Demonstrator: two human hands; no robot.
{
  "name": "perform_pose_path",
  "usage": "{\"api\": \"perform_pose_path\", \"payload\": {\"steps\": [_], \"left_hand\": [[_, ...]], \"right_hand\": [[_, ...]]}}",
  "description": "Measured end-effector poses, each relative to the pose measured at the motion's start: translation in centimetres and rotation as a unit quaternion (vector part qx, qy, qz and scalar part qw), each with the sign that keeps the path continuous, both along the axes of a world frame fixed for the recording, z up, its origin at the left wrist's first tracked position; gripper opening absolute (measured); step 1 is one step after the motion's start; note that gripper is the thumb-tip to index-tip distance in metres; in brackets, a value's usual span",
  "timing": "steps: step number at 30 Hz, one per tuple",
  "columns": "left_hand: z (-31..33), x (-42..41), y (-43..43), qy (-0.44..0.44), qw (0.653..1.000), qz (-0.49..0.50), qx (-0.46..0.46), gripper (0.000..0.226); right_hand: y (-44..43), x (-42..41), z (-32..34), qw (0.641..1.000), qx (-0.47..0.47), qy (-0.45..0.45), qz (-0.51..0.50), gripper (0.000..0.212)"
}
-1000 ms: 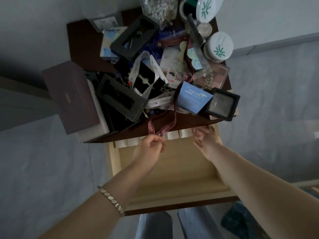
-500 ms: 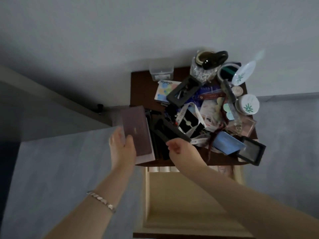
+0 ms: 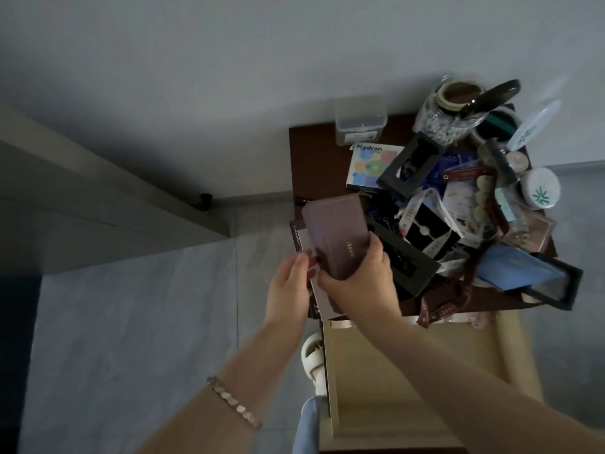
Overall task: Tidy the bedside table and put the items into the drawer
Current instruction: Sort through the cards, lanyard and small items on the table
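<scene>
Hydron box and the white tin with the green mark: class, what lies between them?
Head view: a black frame beside the Hydron box, then a dark red ribbon nearer the white tin.

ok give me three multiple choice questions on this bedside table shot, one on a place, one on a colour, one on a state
1. Where does the white Hydron carton lie?
A on the floor B at the back of the dark wooden table top C inside the glass jar
2. What colour is the long box gripped by the right hand?
A mauve B yellow C green
3. The pale wooden drawer is
A shut B lifted out C pulled open
1 B, it sits beside the clear plastic tub.
2 A, it reads mauve; the left hand holds the pale flat box under it.
3 C, its bare inside shows below the table edge.
</scene>
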State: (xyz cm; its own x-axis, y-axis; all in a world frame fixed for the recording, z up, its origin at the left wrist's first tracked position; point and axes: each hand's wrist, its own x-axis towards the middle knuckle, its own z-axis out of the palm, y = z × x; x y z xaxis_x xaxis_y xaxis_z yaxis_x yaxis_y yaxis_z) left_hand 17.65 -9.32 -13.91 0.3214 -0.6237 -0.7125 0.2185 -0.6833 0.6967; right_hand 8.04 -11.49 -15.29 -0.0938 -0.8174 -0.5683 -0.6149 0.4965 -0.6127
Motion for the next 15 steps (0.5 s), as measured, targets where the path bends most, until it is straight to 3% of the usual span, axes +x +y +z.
{"api": "perform_pose_path", "payload": {"steps": [2,5,10,12,15], "left_hand": [[0.5,0.2,-0.3,0.07,0.997,0.01,-0.001,0.027],[0.8,-0.7,-0.3,0.231,0.973,0.017,0.008,0.057],[1.0,-3.0,0.3,0.285,0.957,0.056,0.012,0.063],[0.9,-3.0,0.4,0.297,0.947,0.117,0.025,0.058],[1.1,-2.1,0.7,0.303,0.938,0.169,0.013,0.07]], "right_hand": [[0.1,-1.1,1.8,0.995,0.011,-0.098,-0.015,0.088],[0.8,-2.7,4.0,0.986,0.029,-0.163,0.006,0.064],[2.4,-5.2,4.9,0.986,0.016,-0.166,-0.018,0.068],[2.8,-6.3,5.0,0.963,0.051,-0.249,-0.087,0.056],[2.6,-8.2,4.4,0.892,0.128,-0.377,-0.215,0.045]]}}
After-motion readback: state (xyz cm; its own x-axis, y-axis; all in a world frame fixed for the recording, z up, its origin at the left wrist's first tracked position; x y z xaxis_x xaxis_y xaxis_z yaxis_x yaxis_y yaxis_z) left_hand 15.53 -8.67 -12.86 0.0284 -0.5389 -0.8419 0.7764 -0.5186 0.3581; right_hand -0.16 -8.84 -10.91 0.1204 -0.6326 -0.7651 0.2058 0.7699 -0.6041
